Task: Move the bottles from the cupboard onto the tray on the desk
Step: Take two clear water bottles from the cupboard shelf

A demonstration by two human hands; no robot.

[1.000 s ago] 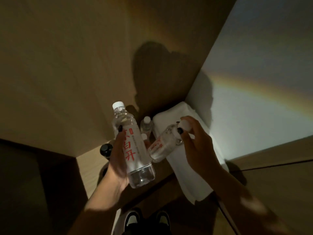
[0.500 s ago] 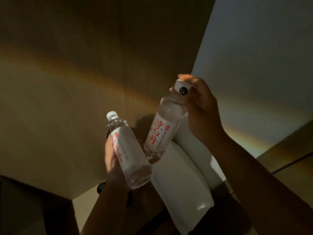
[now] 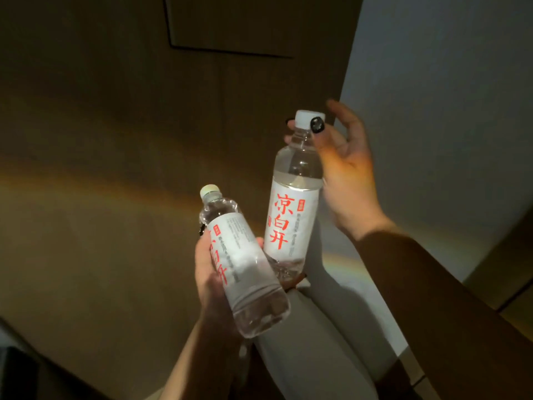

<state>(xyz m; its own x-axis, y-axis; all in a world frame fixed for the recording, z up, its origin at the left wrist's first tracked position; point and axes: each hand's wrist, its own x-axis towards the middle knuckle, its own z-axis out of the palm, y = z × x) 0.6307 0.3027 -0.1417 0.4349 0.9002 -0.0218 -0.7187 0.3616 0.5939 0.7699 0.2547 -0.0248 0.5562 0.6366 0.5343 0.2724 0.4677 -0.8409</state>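
Note:
Two clear water bottles with white caps and white labels in red characters are held up in front of a brown cupboard wall. My left hand point(image 3: 215, 272) grips the lower bottle point(image 3: 245, 269) round its body, tilted with its cap up and to the left. My right hand point(image 3: 343, 168) pinches the upper bottle point(image 3: 294, 203) at its cap and neck; that bottle hangs nearly upright, its base close beside the lower bottle. Neither the tray nor the desk is in view.
A brown wooden panel point(image 3: 144, 140) fills the left and centre, and a pale wall point(image 3: 447, 111) rises at the right. A white folded cloth or cushion point(image 3: 317, 342) lies below the bottles. Wooden edges show at the lower right point(image 3: 504, 284).
Both hands have lifted the bottles up and out of the cupboard corner. The right bottle has swung from tilted to nearly upright. The small bottles left on the shelf have passed out of view.

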